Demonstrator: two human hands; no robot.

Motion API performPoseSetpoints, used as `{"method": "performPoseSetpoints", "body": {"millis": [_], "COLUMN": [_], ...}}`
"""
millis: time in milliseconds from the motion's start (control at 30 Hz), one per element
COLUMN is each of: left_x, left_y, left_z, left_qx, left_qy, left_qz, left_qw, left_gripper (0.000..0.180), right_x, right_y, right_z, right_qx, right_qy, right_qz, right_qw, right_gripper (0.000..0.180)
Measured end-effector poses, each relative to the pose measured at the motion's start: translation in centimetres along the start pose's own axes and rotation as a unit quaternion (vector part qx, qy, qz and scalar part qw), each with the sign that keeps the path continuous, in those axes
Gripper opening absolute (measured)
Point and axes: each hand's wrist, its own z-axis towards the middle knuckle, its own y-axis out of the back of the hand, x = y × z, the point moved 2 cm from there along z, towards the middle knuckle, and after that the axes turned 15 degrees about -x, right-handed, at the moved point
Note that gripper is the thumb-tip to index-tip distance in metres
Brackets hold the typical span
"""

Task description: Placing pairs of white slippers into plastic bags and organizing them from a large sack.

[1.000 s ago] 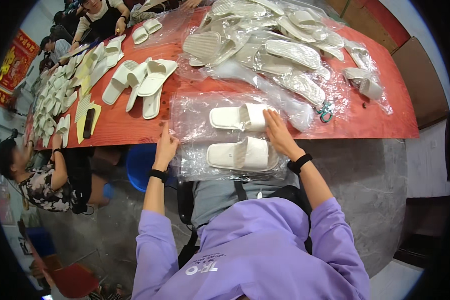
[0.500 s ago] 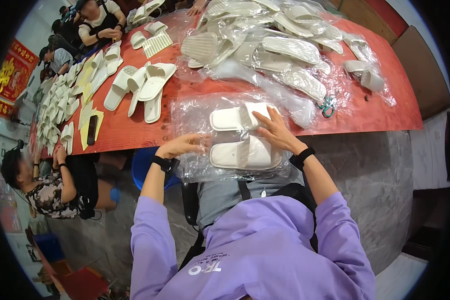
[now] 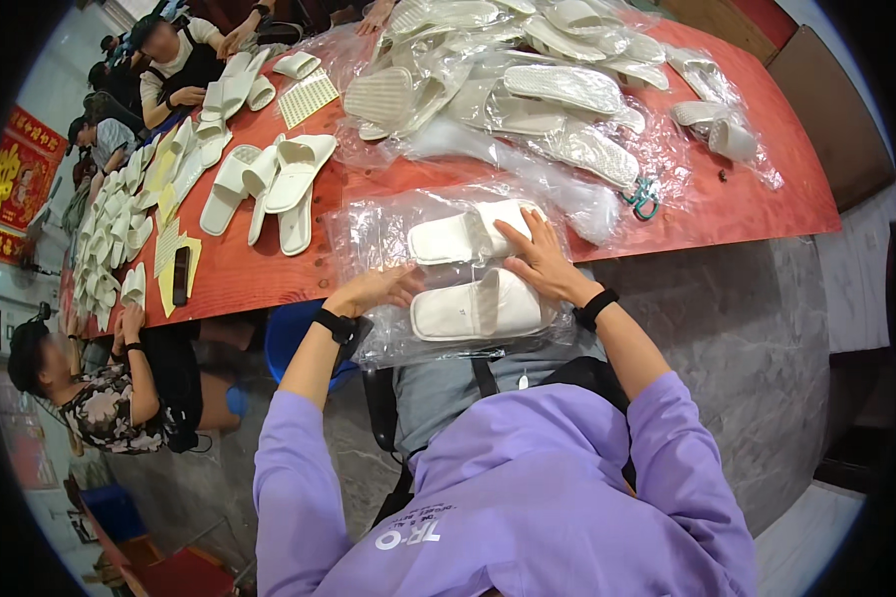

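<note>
A clear plastic bag (image 3: 388,224) lay at the near edge of the red table (image 3: 767,199), partly hanging over it toward the person's lap. Inside it sat 2 white slippers, the farther slipper (image 3: 458,236) on the tabletop and the nearer slipper (image 3: 483,308) at the edge. The right hand (image 3: 538,261) lay flat and open, fingers spread, between the 2 slippers on top of the plastic. The left hand (image 3: 380,289) rested at the bag's left side with fingers loosely curled at the film; whether it pinched the plastic could not be told.

Farther back, a heap of bagged slippers (image 3: 528,90) covered the table's middle, their outlines blurred by the crinkled plastic. To the left lay loose white slippers (image 3: 269,184), unbagged, and beside them yellow paper sheets (image 3: 184,264) with a dark, flat object (image 3: 180,276) on top, too small to identify. A red sign with gold shapes (image 3: 15,169) hung at the far left, cut off by the picture's rim. Another seated person (image 3: 100,398) sat at the table's left end.
</note>
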Motion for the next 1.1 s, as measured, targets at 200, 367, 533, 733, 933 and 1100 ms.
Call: {"method": "performPoseSetpoints", "body": {"millis": [200, 367, 533, 733, 933, 1100], "left_x": [-1.2, 0.8, -1.3, -1.1, -0.2, 3.2], "left_y": [-2.4, -0.8, -2.1, -2.7, -1.6, 3.4], "left_z": [-0.4, 0.1, 0.6, 2.4, 1.2, -2.1], "left_qx": [0.033, -0.065, -0.149, -0.25, -0.174, -0.272], "left_qy": [-0.104, -0.103, -0.143, -0.333, -0.279, -0.233], "left_qz": [0.173, 0.011, -0.054, 0.009, -0.058, -0.156], "left_qw": [0.979, 0.992, 0.977, 0.909, 0.943, 0.921], "left_gripper": [0.05, 0.06, 0.069, 0.067, 0.042, 0.04], "right_x": [0.2, 0.8, -0.5, 0.4, 0.0, -0.2], "right_y": [0.1, 0.2, 0.5, 0.6, 0.3, -0.7], "right_z": [0.0, 0.4, -0.2, -0.1, -0.8, -1.2], "right_qx": [0.008, 0.018, 0.015, 0.028, 0.033, 0.001], "right_qy": [-0.007, 0.001, -0.008, 0.01, 0.03, 0.09], "right_qz": [-0.001, 0.009, -0.002, -0.013, -0.06, -0.171], "right_qw": [1.0, 1.0, 1.0, 0.999, 0.997, 0.981], "right_gripper": [0.056, 0.057, 0.058, 0.07, 0.083, 0.097]}}
